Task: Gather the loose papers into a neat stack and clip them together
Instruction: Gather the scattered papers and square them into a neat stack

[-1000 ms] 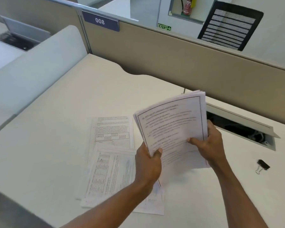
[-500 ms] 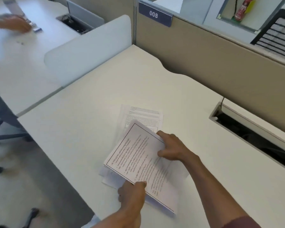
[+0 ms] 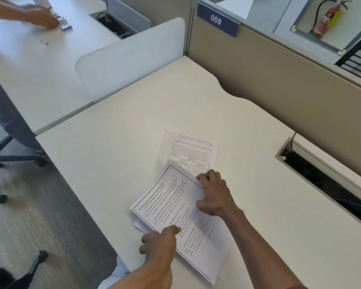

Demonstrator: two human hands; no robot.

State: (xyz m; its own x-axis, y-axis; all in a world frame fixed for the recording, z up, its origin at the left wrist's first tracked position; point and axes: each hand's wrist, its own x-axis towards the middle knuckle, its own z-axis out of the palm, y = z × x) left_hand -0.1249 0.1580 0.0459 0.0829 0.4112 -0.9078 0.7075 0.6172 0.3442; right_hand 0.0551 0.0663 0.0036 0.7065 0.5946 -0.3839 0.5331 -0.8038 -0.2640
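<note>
A stack of printed papers (image 3: pixel 175 207) with a black border on the top sheet lies slanted on the white desk (image 3: pixel 117 147), partly covering the loose sheets beneath. My left hand (image 3: pixel 161 247) grips the stack's near-left edge, thumb on top. My right hand (image 3: pixel 215 195) presses on its far-right corner, fingers curled over the edge. One loose sheet (image 3: pixel 192 153) with text and small boxes sticks out beyond the stack at the far side. Another sheet's corner (image 3: pixel 137 224) peeks out at the left. No clip is in view.
An open cable tray (image 3: pixel 325 184) is sunk into the desk at right. A beige partition (image 3: pixel 279 80) bounds the far side, a white divider (image 3: pixel 129 59) the left. Another person's hand (image 3: pixel 42 17) works on the neighbouring desk. Chair legs (image 3: pixel 13 159) stand on the floor at left.
The stack went from upright in both hands down onto the loose sheets on the desk. The view has swung left, so the binder clip at right is out of sight.
</note>
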